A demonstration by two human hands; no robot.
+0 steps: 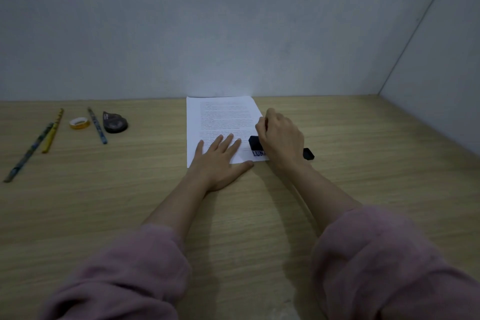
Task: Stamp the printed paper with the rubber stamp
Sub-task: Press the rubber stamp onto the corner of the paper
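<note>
A white printed paper [220, 117] lies on the wooden table against the back wall. My left hand [220, 161] rests flat on its lower part, fingers spread. My right hand [279, 138] grips a black rubber stamp [254, 143] at the paper's lower right corner. Just below the stamp, a blue inked mark [259, 154] with letters shows on the paper, partly hidden by my hand. A black cap or pad [308, 153] lies on the table right of my right wrist.
At the left of the table lie three pencils [97, 125] [53, 130] [28, 153], a roll of yellow tape [79, 122] and a black correction-tape dispenser [114, 122]. Grey walls close the back and right sides.
</note>
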